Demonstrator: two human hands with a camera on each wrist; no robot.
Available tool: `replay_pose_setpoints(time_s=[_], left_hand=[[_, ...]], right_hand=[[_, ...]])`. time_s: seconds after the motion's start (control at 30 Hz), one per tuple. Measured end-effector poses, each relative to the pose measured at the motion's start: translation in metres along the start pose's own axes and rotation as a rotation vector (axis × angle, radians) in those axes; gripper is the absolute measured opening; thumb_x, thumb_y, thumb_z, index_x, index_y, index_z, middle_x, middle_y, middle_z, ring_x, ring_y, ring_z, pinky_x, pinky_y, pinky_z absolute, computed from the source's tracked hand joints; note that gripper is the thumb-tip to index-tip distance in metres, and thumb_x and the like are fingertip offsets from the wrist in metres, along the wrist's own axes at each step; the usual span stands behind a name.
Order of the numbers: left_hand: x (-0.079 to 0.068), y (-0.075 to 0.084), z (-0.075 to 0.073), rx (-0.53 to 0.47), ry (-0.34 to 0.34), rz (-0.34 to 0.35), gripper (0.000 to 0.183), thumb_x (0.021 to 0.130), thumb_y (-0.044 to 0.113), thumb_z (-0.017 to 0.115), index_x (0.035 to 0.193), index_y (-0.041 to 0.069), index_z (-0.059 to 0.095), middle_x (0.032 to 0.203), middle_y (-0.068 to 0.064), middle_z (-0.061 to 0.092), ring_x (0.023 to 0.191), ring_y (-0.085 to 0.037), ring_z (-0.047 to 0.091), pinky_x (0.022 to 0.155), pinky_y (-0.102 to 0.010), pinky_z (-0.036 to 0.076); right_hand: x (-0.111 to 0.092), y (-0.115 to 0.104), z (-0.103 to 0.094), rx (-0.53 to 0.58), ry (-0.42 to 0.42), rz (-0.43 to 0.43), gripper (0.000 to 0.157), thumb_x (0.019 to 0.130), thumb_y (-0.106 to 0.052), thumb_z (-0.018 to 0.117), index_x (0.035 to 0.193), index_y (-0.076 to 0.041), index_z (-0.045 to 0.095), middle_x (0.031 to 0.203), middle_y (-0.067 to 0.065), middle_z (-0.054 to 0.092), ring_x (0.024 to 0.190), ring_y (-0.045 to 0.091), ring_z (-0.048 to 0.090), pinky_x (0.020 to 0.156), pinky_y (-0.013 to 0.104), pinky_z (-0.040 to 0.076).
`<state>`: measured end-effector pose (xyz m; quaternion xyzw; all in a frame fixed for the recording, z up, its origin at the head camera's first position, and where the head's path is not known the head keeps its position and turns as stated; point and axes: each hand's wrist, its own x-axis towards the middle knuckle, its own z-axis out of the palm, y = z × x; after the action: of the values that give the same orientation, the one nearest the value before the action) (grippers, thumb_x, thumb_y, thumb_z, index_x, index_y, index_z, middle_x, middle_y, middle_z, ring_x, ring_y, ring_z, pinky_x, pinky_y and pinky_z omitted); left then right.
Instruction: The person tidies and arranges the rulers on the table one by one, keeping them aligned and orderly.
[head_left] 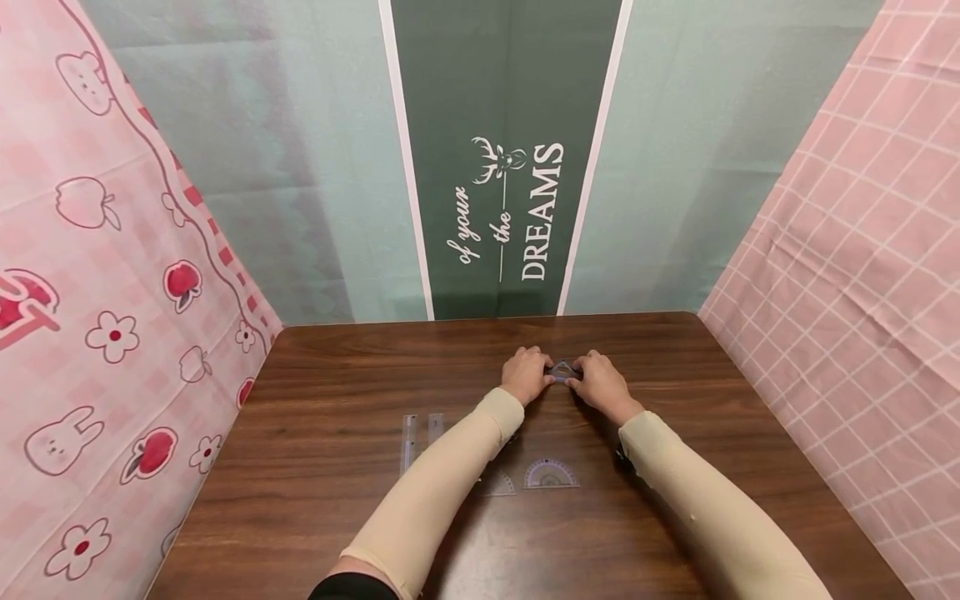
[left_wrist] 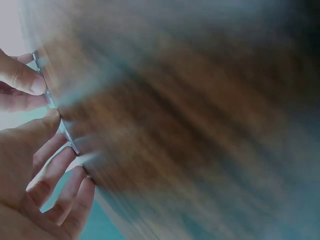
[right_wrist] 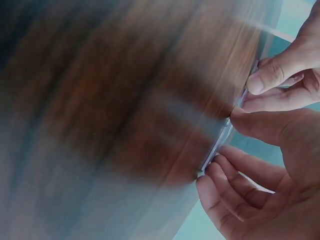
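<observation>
A small clear set square (head_left: pixel 562 372) is held between both hands near the far side of the wooden table. My left hand (head_left: pixel 527 373) pinches its left end between thumb and fingers. At its right end my right hand (head_left: pixel 597 381) grips it the same way. Both wrist views show the set square (left_wrist: pixel 67 135) nearly edge-on, close over the tabletop, with thumbs on the near face and fingers behind.
Nearer on the table (head_left: pixel 337 500) lie a clear protractor (head_left: pixel 551 475) and another protractor (head_left: pixel 501 482), partly hidden by the left sleeve. Two clear straight rulers, a left one (head_left: pixel 408 437) and a right one (head_left: pixel 436 425), lie left of that arm. Fabric curtains border the table.
</observation>
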<state>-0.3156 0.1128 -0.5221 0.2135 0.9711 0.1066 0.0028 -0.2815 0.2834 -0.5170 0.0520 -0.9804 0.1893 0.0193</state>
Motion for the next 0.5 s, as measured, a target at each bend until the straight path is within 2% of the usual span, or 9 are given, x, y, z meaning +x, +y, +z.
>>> replay_pose_setpoints(time_s=[0.2,0.5], left_hand=[[0.0005,-0.0003,0.0002,-0.003,0.002,0.003,0.032,0.102,0.043,0.074,0.131,0.030,0.078,0.124,0.004,0.068,0.119,-0.018,0.062,0.091,-0.035,0.059],[0.0002,0.0003,-0.0011,-0.012,-0.002,-0.006,0.031,0.104,0.039,0.073,0.132,0.025,0.077,0.133,-0.002,0.068,0.123,-0.022,0.062,0.098,-0.038,0.056]], right_hand=[[0.0009,-0.0011,0.0007,0.029,-0.019,0.019,0.033,0.097,-0.013,0.079,0.116,0.012,0.069,0.106,0.022,0.059,0.090,0.033,0.058,0.083,0.051,0.053],[-0.0004,-0.0060,-0.0003,0.027,-0.028,0.049,0.033,0.096,-0.015,0.079,0.115,0.010,0.069,0.105,0.020,0.059,0.090,0.032,0.057,0.081,0.050,0.053]])
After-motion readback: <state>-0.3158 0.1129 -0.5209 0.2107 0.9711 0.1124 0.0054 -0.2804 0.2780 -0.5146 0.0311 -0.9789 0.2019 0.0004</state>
